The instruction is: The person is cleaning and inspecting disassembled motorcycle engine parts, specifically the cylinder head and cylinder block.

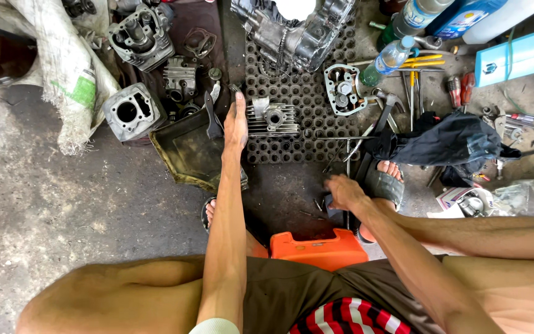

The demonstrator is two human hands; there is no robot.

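My left hand (236,120) reaches forward with fingers stretched out, its tips near a small dark part beside the finned cylinder head (272,119) on the black perforated rubber mat (304,93). It holds nothing that I can see. My right hand (343,192) is low near the floor in front of the orange stool (319,247), fingers curled down over small metal bits and a long T-handle tool (347,161); whether it grips one is unclear.
An engine case (298,31) lies at the mat's far end. A cylinder block (132,111), other engine parts and a dirty tray (186,148) sit left. Bottles (390,59), screwdrivers, a blue box (520,55) and a dark cloth (452,142) crowd the right.
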